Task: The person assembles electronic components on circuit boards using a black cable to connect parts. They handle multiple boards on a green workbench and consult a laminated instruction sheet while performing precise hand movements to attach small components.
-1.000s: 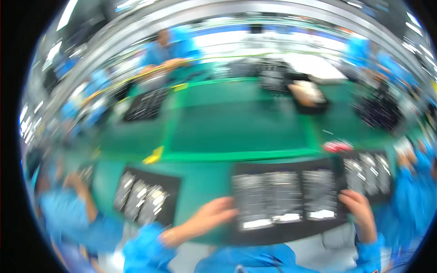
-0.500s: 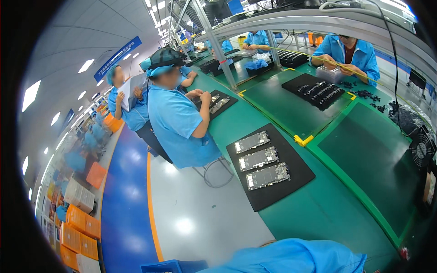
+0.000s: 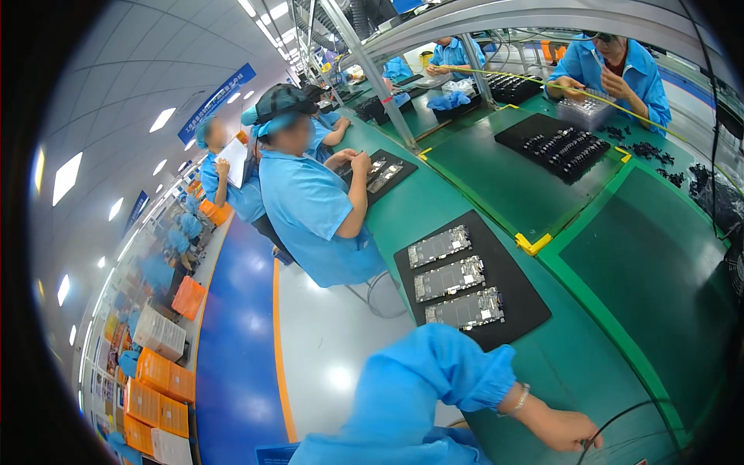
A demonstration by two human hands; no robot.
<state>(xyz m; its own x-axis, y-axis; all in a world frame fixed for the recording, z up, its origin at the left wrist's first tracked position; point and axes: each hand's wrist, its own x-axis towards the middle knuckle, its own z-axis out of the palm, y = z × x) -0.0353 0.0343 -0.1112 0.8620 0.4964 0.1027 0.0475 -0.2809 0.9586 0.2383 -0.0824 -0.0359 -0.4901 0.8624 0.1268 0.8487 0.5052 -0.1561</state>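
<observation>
My left hand (image 3: 564, 428) reaches over the green bench at the lower right, its arm in a blue sleeve with a gathered cuff and a bracelet at the wrist. Its fingers are curled in, closed at a thin black cable (image 3: 626, 411) that arcs off to the right. My right hand is out of view. Beyond my bent elbow lies a black mat (image 3: 508, 298) with three circuit boards on it: a far one (image 3: 439, 246), a middle one (image 3: 449, 279) and a near one (image 3: 465, 308). My sleeve (image 3: 418, 372) covers the mat's near left corner.
A co-worker (image 3: 306, 194) sits at the left bench side, handling boards on another black mat (image 3: 395, 182). Across the bench, another person (image 3: 612, 74) works at a clear plastic tray (image 3: 587, 112). A black pad (image 3: 535, 132) bears rows of small black parts. A metal post (image 3: 380, 77) stands between.
My left arm has come up into view and extends right, its hand at a cable. The scene has shifted slightly right. The person across now has one hand raised higher.
</observation>
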